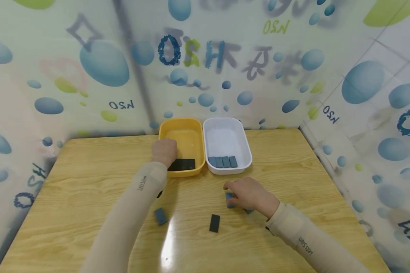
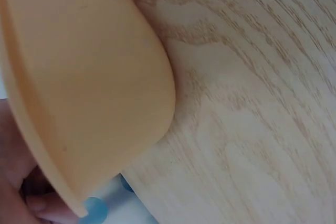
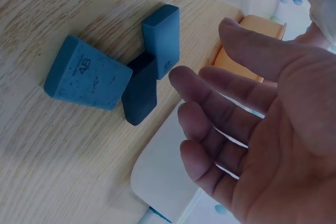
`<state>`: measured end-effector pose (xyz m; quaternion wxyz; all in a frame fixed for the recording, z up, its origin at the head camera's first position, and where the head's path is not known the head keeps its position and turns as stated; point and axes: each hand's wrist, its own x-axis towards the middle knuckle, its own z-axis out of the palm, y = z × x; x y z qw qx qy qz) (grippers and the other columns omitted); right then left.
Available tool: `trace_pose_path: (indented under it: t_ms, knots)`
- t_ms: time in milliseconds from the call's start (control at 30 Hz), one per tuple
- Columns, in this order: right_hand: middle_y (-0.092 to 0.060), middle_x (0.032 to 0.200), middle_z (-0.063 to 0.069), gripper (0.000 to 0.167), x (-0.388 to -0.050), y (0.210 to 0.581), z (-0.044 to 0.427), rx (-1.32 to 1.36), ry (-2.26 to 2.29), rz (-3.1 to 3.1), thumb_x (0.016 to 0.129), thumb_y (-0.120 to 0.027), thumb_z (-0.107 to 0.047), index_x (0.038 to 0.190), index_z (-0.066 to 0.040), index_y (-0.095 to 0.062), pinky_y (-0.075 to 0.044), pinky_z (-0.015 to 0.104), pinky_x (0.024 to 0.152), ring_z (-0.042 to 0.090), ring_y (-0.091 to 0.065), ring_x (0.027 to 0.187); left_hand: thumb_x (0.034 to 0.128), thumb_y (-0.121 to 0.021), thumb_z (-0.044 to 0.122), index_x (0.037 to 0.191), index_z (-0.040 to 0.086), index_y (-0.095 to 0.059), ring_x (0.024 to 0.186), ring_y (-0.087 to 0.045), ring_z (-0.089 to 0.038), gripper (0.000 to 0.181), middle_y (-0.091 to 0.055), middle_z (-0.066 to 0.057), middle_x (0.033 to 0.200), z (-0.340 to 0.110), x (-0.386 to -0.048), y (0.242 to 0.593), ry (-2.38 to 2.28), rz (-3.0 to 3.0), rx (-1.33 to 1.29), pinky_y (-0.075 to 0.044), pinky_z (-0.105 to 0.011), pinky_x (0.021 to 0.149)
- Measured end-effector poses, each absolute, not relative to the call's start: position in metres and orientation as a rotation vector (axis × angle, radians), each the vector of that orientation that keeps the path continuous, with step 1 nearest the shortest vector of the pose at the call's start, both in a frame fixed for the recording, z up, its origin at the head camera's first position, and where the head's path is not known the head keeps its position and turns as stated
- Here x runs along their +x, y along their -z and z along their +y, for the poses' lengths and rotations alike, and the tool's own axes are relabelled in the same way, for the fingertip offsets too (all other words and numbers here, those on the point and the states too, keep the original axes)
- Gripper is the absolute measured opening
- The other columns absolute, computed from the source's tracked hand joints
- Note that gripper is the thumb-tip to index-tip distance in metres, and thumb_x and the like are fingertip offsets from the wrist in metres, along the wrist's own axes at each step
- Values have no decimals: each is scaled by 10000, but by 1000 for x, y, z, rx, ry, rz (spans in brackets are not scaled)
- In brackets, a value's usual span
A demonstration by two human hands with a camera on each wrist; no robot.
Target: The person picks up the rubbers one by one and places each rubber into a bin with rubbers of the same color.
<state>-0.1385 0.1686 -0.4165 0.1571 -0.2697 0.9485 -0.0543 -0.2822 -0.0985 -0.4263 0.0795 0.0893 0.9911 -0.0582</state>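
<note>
My left hand [image 1: 164, 151] reaches over the near left side of the yellow tray [image 1: 182, 173]; its fingertips and anything in them are hidden. Several black erasers [image 1: 186, 164] lie in a row beside it. In the left wrist view, the tray wall [image 2: 105, 87] covers most of that hand. My right hand [image 1: 251, 193] hovers low over the table, its fingers loosely spread and holding nothing in the right wrist view. Near its fingertips lie a blue eraser [image 3: 161, 40], a black eraser [image 3: 140, 90] and another blue eraser marked 4B [image 3: 86, 74], close together.
The white tray [image 1: 226, 171] stands right of the yellow one and holds several blue erasers [image 1: 226, 162] in a row. Nearer me on the table are a loose blue eraser [image 1: 160, 216] and a black eraser [image 1: 214, 223]. A patterned curtain [image 1: 205, 83] rises behind the table.
</note>
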Motion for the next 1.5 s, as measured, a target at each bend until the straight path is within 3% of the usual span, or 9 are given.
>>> trace_pose_path:
  t_ms: [233, 600, 833, 1033, 1233, 1400, 1500]
  knots:
    - [-675, 807, -32, 395, -137, 417, 167, -774, 148, 2723, 869, -722, -362, 1189, -141, -649, -493, 337, 679, 71, -525, 636, 965, -564, 129, 867, 84, -681, 705, -620, -185, 160, -642, -58, 782, -91, -282, 430, 285, 2957, 248, -527, -343, 619]
    - [-673, 800, -27, 395, -135, 414, 165, -760, 146, 2724, 869, -722, -364, 1185, -138, -652, -494, 350, 688, 76, -508, 628, 969, -563, 138, 871, 79, -678, 653, -590, -154, 163, -621, -38, 736, -87, -281, 428, 352, 2921, 268, -495, -289, 576]
    - [-673, 789, -22, 392, -134, 413, 166, -776, 164, 2721, 873, -719, -354, 1186, -128, -652, -494, 359, 699, 75, -503, 619, 969, -553, 114, 853, 68, -677, 676, -586, -179, 176, -631, -56, 755, -91, -281, 425, 275, 2935, 262, -517, -330, 636]
    - [-641, 748, -45, 397, -135, 414, 167, -749, 181, 2711, 875, -716, -356, 1195, -131, -647, -481, 352, 689, 76, -495, 611, 973, -528, 114, 788, 60, -628, 627, -555, -215, 217, -597, -76, 710, -100, -282, 416, 99, 3021, 319, -489, -361, 572]
    - [-646, 765, -43, 395, -135, 413, 166, -731, 183, 2688, 888, -704, -349, 1212, -131, -640, -485, 351, 698, 79, -505, 631, 976, -558, 268, 934, 77, -614, 651, -565, -238, 203, -593, -78, 755, -110, -279, 397, 39, 3002, 348, -459, -351, 540]
    - [-637, 761, -54, 396, -136, 413, 165, -728, 180, 2683, 892, -700, -352, 1219, -137, -639, -478, 339, 689, 77, -511, 640, 975, -570, 299, 1015, 80, -637, 634, -562, -228, 233, -623, -76, 761, -116, -266, 381, -18, 2986, 383, -444, -331, 528]
    - [-635, 768, -64, 397, -137, 416, 164, -727, 172, 2685, 891, -699, -362, 1222, -151, -639, -478, 332, 689, 70, -516, 651, 962, -590, 316, 1073, 98, -656, 664, -580, -217, 253, -673, -74, 846, -120, -258, 377, -35, 3008, 404, -468, -336, 562]
